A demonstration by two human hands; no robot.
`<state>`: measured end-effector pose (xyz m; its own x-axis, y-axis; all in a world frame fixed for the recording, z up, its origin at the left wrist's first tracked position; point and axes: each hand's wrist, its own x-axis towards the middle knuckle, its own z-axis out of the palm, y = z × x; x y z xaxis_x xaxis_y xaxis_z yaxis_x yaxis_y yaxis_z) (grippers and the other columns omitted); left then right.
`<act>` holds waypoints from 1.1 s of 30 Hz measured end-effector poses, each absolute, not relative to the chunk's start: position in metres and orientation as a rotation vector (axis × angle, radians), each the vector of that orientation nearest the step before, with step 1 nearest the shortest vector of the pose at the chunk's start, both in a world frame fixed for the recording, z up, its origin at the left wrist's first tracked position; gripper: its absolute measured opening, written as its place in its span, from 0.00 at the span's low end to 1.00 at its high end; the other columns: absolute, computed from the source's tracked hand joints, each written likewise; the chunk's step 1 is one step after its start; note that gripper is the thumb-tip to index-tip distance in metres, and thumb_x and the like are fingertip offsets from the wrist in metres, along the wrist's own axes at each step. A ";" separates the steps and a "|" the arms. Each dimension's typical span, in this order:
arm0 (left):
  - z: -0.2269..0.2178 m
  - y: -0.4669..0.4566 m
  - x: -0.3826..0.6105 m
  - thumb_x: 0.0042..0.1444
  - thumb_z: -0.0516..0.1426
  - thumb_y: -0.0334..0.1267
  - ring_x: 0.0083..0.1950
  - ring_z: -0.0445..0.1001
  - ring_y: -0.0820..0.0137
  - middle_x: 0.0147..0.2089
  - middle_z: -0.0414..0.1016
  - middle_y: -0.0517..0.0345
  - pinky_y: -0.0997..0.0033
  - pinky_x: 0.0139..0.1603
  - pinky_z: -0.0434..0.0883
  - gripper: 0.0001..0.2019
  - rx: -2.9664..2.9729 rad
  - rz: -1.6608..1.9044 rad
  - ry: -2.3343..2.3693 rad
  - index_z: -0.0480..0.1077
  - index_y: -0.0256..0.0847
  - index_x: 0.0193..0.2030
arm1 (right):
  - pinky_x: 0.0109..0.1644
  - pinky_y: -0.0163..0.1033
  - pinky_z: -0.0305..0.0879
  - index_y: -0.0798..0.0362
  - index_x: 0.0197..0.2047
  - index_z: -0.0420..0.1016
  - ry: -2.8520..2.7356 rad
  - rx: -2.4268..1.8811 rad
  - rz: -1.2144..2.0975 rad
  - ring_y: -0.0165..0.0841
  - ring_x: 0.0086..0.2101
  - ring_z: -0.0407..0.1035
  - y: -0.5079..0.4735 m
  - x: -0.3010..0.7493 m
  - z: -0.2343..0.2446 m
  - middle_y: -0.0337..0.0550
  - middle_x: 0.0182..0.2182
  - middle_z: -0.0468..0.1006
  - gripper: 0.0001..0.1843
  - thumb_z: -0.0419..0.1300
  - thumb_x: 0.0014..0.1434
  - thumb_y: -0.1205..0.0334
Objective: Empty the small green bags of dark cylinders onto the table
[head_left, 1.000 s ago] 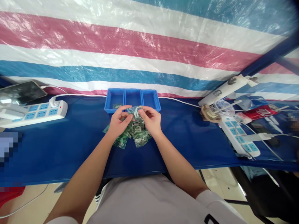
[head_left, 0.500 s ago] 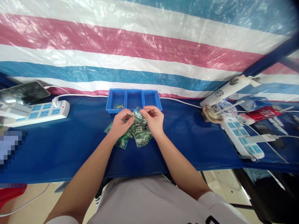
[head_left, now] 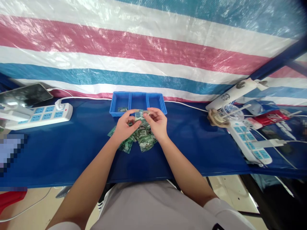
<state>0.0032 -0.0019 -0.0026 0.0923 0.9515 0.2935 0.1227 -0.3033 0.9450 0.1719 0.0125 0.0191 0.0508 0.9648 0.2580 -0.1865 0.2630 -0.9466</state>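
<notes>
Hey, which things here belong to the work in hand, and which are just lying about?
Likely in use:
clear packet pinched by left hand and right hand
packet pile
blue divided tray

Likely lying about:
dark-screened device
left power strip
right power strip
red package

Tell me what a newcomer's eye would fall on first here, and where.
Probably the striped sheet in red, white and blue, filling the upper view. Next, at the centre, the left hand and right hand hold a small packet over a pile of packets, before a blue three-compartment tray. Far right, a bright red wrapper stands out.
</notes>
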 end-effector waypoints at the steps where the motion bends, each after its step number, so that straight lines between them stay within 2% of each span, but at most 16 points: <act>1: -0.002 -0.002 0.003 0.57 0.67 0.46 0.31 0.75 0.69 0.32 0.78 0.58 0.69 0.36 0.73 0.29 1.556 1.293 1.083 0.67 0.46 0.64 | 0.40 0.41 0.74 0.47 0.46 0.77 -1.186 -0.889 1.078 0.33 0.34 0.77 0.012 0.172 0.018 0.40 0.35 0.83 0.20 0.73 0.54 0.50; 4: 0.000 -0.004 0.005 0.55 0.68 0.45 0.29 0.74 0.69 0.28 0.75 0.61 0.69 0.34 0.73 0.36 1.527 1.244 1.051 0.63 0.47 0.69 | 0.41 0.42 0.75 0.47 0.50 0.75 -1.243 -0.893 1.063 0.33 0.35 0.77 0.012 0.171 0.016 0.40 0.36 0.83 0.21 0.71 0.56 0.50; 7: 0.004 -0.006 0.007 0.57 0.67 0.46 0.25 0.71 0.71 0.24 0.70 0.65 0.71 0.30 0.71 0.34 1.515 1.227 1.029 0.63 0.47 0.69 | 0.42 0.42 0.75 0.47 0.51 0.75 -1.239 -0.857 1.079 0.33 0.34 0.77 0.012 0.171 0.015 0.39 0.35 0.83 0.21 0.71 0.57 0.52; 9: 0.008 -0.006 0.009 0.59 0.65 0.47 0.24 0.68 0.73 0.23 0.68 0.65 0.73 0.27 0.68 0.27 1.510 1.252 1.013 0.67 0.46 0.64 | 0.43 0.42 0.75 0.47 0.51 0.75 -1.220 -0.829 1.103 0.33 0.35 0.78 0.012 0.171 0.015 0.40 0.35 0.83 0.20 0.71 0.57 0.53; 12: 0.013 -0.005 0.010 0.61 0.63 0.50 0.26 0.69 0.75 0.29 0.72 0.61 0.74 0.27 0.68 0.15 1.500 1.349 1.023 0.74 0.43 0.48 | 0.49 0.45 0.76 0.48 0.50 0.75 -1.252 -0.814 1.117 0.36 0.42 0.80 0.010 0.171 0.017 0.43 0.39 0.84 0.19 0.70 0.58 0.52; 14: 0.014 -0.003 0.010 0.60 0.64 0.51 0.26 0.68 0.75 0.29 0.73 0.60 0.75 0.27 0.67 0.14 1.485 1.409 1.060 0.74 0.41 0.40 | 0.51 0.45 0.75 0.48 0.51 0.75 -1.290 -0.825 1.115 0.37 0.45 0.79 0.009 0.170 0.019 0.44 0.41 0.84 0.20 0.70 0.58 0.51; 16: 0.014 -0.001 0.009 0.58 0.65 0.51 0.25 0.68 0.76 0.28 0.72 0.61 0.76 0.26 0.68 0.15 1.430 1.460 1.108 0.74 0.40 0.37 | 0.48 0.43 0.76 0.47 0.53 0.75 -1.310 -0.863 1.112 0.37 0.44 0.79 0.008 0.170 0.021 0.44 0.42 0.83 0.23 0.71 0.56 0.50; 19: 0.010 0.003 0.008 0.57 0.65 0.51 0.24 0.69 0.76 0.28 0.73 0.61 0.75 0.26 0.70 0.16 1.279 1.556 1.156 0.73 0.40 0.38 | 0.36 0.40 0.75 0.46 0.54 0.75 -1.282 -0.919 1.151 0.33 0.34 0.76 0.008 0.169 0.022 0.41 0.38 0.82 0.27 0.73 0.53 0.48; 22: 0.006 0.005 0.006 0.55 0.67 0.49 0.26 0.72 0.75 0.31 0.76 0.61 0.75 0.29 0.72 0.17 1.191 1.588 1.137 0.72 0.41 0.43 | 0.29 0.38 0.72 0.47 0.50 0.77 -1.222 -0.910 1.191 0.30 0.27 0.70 0.010 0.169 0.021 0.37 0.30 0.78 0.24 0.73 0.52 0.48; 24: 0.004 0.005 0.005 0.53 0.69 0.47 0.27 0.73 0.74 0.33 0.77 0.60 0.74 0.31 0.74 0.21 1.214 1.545 1.097 0.72 0.43 0.50 | 0.31 0.38 0.72 0.48 0.44 0.79 -1.181 -0.888 1.169 0.30 0.27 0.70 0.011 0.168 0.021 0.37 0.29 0.78 0.20 0.73 0.52 0.49; 28: 0.006 0.003 0.007 0.55 0.68 0.47 0.29 0.72 0.73 0.32 0.75 0.60 0.73 0.30 0.72 0.25 1.329 1.446 1.029 0.71 0.44 0.57 | 0.39 0.41 0.75 0.49 0.39 0.81 -1.134 -0.898 1.137 0.32 0.32 0.75 0.012 0.168 0.020 0.42 0.35 0.83 0.17 0.73 0.51 0.48; 30: 0.008 0.001 0.008 0.57 0.67 0.47 0.28 0.71 0.73 0.31 0.74 0.60 0.73 0.29 0.71 0.21 1.360 1.421 1.019 0.73 0.44 0.55 | 0.41 0.42 0.75 0.49 0.40 0.82 -1.140 -0.914 1.129 0.34 0.34 0.76 0.011 0.168 0.020 0.42 0.37 0.84 0.17 0.73 0.51 0.48; 33: 0.011 0.000 0.010 0.58 0.66 0.48 0.27 0.69 0.74 0.29 0.72 0.60 0.73 0.29 0.68 0.14 1.389 1.439 1.027 0.76 0.42 0.45 | 0.44 0.44 0.76 0.48 0.41 0.84 -1.167 -0.922 1.098 0.36 0.38 0.77 0.011 0.169 0.021 0.44 0.40 0.85 0.17 0.72 0.53 0.46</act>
<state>0.0099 -0.0002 0.0111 -0.0057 0.9579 0.2870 -0.0397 -0.2870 0.9571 0.1695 0.0112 0.0207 0.0428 0.9723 0.2298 -0.1703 0.2338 -0.9573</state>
